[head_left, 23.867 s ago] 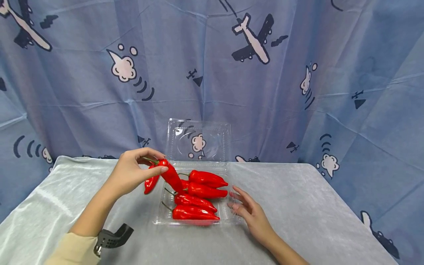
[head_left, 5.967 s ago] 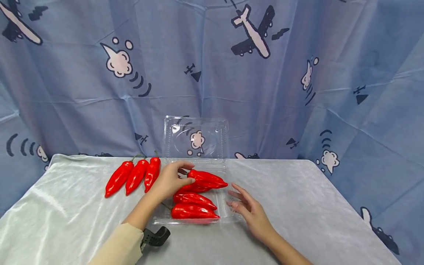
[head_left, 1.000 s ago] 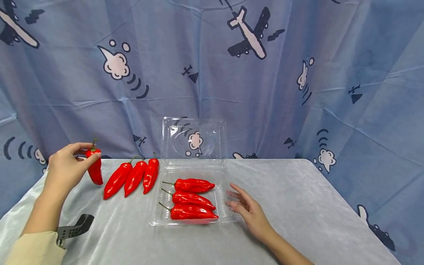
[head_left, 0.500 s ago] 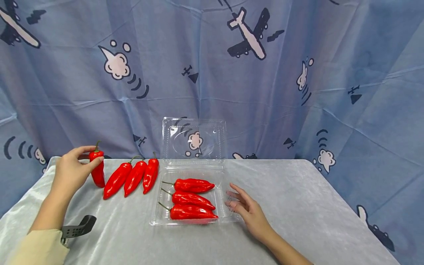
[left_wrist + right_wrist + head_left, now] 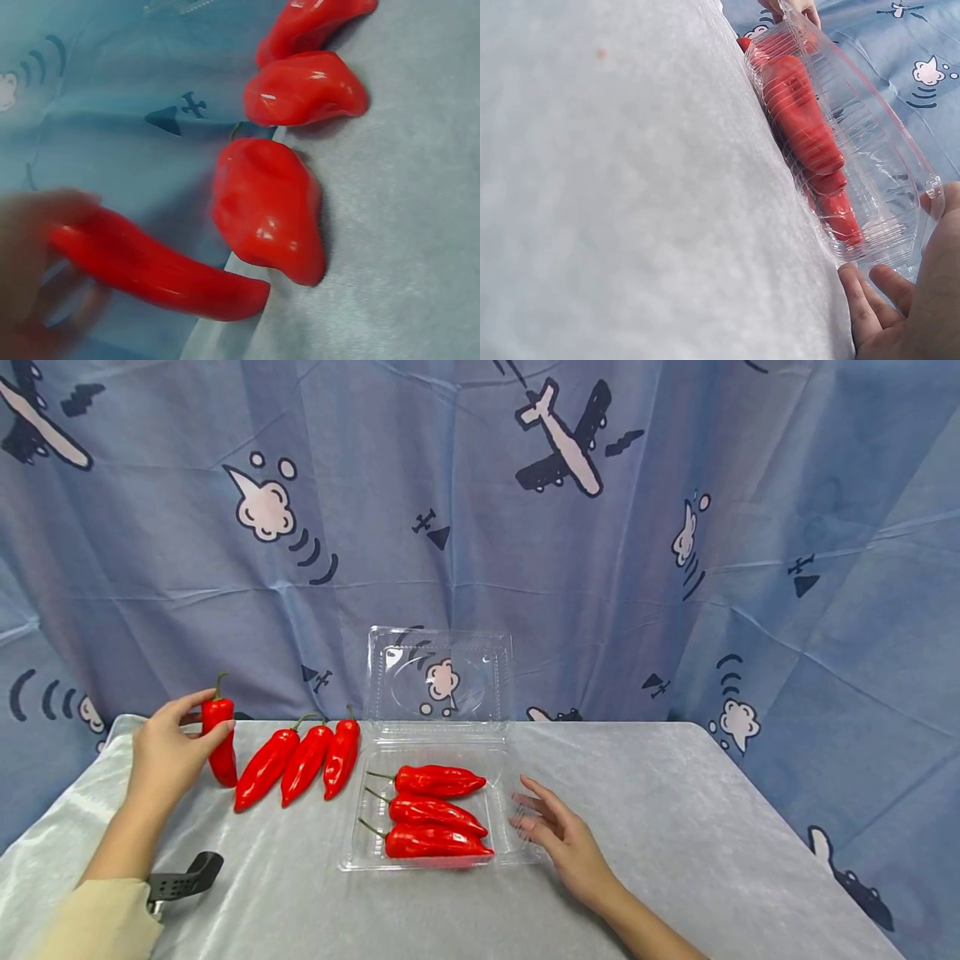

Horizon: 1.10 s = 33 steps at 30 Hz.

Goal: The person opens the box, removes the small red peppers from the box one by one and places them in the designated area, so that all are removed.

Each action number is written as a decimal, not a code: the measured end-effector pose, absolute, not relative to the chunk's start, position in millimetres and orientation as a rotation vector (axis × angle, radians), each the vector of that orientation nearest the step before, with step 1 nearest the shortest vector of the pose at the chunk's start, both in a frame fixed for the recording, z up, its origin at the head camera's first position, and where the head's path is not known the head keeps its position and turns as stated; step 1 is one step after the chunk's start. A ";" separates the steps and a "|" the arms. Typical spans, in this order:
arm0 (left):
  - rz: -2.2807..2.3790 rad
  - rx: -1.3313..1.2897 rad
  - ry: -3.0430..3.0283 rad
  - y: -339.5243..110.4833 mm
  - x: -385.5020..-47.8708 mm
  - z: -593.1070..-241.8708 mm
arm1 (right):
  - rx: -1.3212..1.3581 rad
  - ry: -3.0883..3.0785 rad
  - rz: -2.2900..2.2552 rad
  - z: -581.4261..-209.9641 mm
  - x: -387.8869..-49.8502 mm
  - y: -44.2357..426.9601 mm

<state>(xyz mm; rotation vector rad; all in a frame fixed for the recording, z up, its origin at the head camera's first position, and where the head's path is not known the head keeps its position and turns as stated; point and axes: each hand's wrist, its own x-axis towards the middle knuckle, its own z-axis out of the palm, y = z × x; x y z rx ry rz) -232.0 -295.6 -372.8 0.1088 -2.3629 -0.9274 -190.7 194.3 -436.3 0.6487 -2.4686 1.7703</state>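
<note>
My left hand [image 5: 168, 747] pinches a red chili pepper [image 5: 220, 752] near its green stem. The pepper hangs nearly upright, tip down, at the table's left; whether the tip touches the cloth I cannot tell. In the left wrist view the same pepper [image 5: 157, 270] points toward the row of peppers. Three more red peppers [image 5: 266, 770] lie side by side just right of it. In the clear plastic container [image 5: 348, 852], three peppers [image 5: 438, 840] lie stacked in a column, stems left. My right hand [image 5: 566, 839] rests against the container's right side, fingers loosely extended, some seen through the plastic.
The container's hinged lid [image 5: 442, 681] stands raised at the back. A grey-white cloth [image 5: 645, 827] covers the table. Behind it hangs a blue curtain [image 5: 480, 568] with airplane prints. A dark strap with a camera mount [image 5: 187, 878] sits on my left wrist.
Over the earlier frames, peppers have left the container for a row on the left. Within the last second my left hand has shifted slightly right and the held pepper stands straighter. The right hand stays put.
</note>
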 end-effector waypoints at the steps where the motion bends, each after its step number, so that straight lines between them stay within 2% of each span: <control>1: -0.930 0.110 -2.357 -295.4 -232.4 -373.7 | 0.648 -2.469 1.770 -436.3 -190.7 194.4; 14: -0.972 0.131 -2.314 -295.2 -239.9 -388.7 | 0.664 -2.461 1.763 -437.5 -191.2 195.2; 25: -0.915 0.112 -2.434 -296.6 -245.6 -418.1 | 0.661 -2.468 1.757 -438.1 -191.0 195.4; 33: -0.914 0.105 -2.446 -294.1 -247.4 -423.3 | 0.675 -2.457 1.758 -438.0 -191.4 195.5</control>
